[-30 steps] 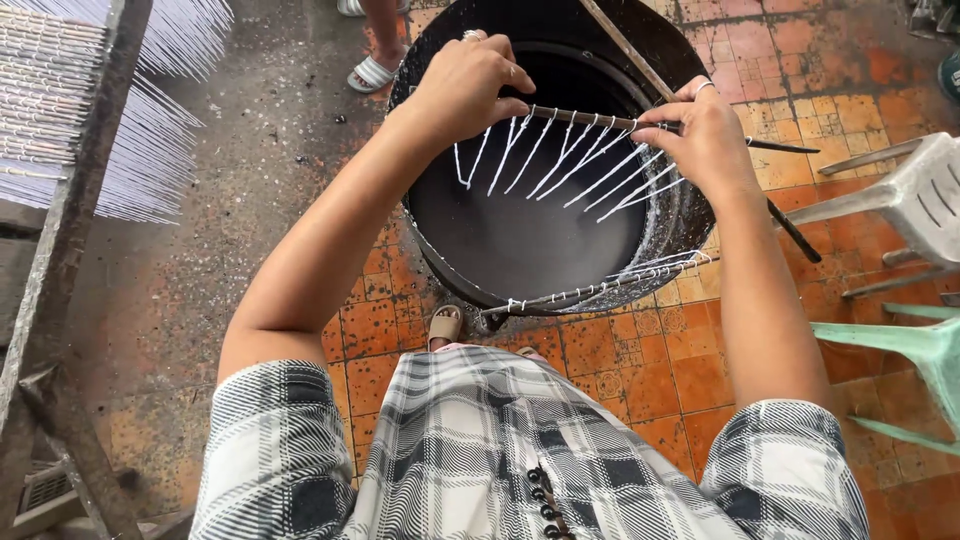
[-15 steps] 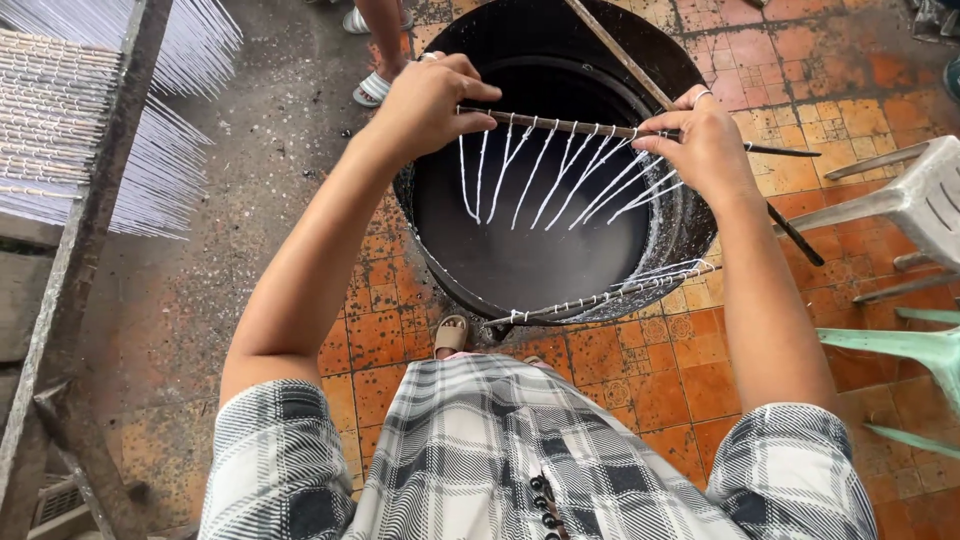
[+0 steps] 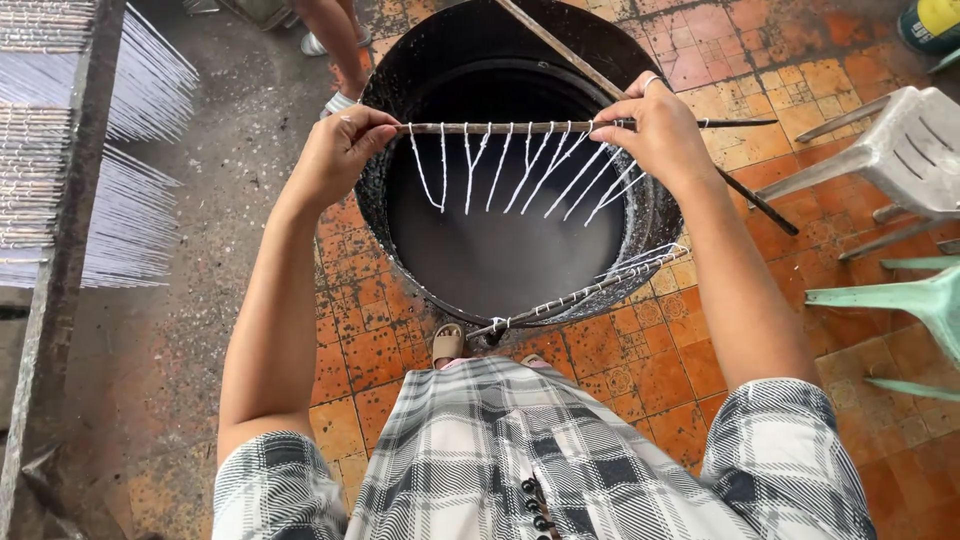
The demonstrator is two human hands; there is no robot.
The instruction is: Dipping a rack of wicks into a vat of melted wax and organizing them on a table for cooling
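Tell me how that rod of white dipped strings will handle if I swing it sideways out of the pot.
The rod looks stiff, spanning straight between left hand and right hand. The white strings hang slanted and uneven, so they would likely sway and touch. They look freshly coated, perhaps soft or dripping.

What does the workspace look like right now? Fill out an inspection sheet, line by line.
Surface: stained orange floor tiles, grey concrete to the left.
Job's things: thin rod held level over the black vat of dark liquid; white strands hang from the rod. A second strung rod lies on the vat's near rim.
Clutter: long stick slanting across the vat.
Hands: left hand pinches the rod's left end, right hand grips its right part.
Cables: nothing seen.
Surroundings: rack of white sticks on the left, plastic chairs on the right, another person's sandalled foot beyond the vat.
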